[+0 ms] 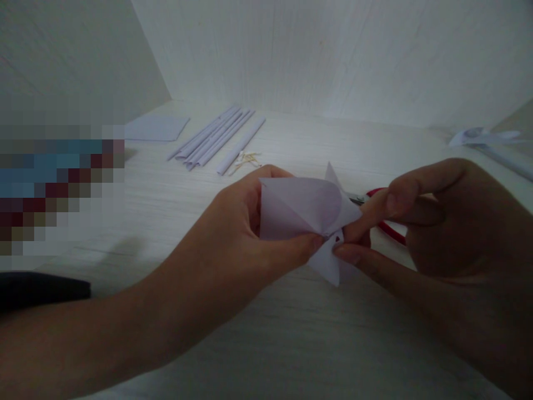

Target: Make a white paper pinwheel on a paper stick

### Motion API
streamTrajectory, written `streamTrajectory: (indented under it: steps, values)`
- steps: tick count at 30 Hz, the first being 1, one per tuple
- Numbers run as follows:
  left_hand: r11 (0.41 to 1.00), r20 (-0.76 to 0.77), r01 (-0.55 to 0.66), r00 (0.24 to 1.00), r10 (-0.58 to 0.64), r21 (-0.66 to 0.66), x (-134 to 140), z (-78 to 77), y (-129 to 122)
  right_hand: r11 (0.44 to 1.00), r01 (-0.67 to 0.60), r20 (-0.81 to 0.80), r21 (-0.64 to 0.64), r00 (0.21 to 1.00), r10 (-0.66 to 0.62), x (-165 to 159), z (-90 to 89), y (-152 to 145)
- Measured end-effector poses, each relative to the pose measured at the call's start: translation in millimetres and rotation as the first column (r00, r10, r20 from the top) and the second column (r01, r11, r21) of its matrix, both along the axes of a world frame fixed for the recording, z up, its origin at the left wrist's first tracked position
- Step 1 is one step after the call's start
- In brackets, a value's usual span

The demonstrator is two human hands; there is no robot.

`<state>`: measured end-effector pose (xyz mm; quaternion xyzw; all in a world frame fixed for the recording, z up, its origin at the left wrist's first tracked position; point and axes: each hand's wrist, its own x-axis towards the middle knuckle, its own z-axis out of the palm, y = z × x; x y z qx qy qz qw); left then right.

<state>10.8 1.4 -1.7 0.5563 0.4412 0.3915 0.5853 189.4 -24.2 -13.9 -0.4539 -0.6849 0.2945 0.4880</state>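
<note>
A white paper pinwheel (297, 203) with curved, folded blades is held above the table between both hands. My left hand (254, 222) grips it from the left, thumb pressed near its centre and fingers hidden behind the paper. The thumb and index finger of my right hand (416, 222) pinch a paper tip close to that centre, where a small dark hole shows. Behind my right hand lie scissors (391, 232) with red handles, partly covered by the fingers.
Several rolled paper tubes (214, 136) lie at the back, with a separate tube (241, 145) and small yellowish sticks (246, 160) beside them. Paper sheets (158, 128) are at back left. Another pinwheel (474, 136) on a tube lies far right. Something black (41, 289) sits at left.
</note>
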Motion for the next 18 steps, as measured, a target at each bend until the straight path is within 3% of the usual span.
streamTrajectory:
  steps: [13,18]
  values:
    - [0.996,-0.109,0.07,0.992,-0.063,0.064,-0.6,-4.3,-0.7,0.999,0.025,0.037,-0.03,0.999,-0.024,1.6,-1.2,-2.8]
    - [0.978,-0.09,0.083,0.994,-0.066,0.192,-4.3,-5.2,-2.1,1.0,0.02,0.074,-0.009,0.997,-0.019,1.4,-3.3,1.6]
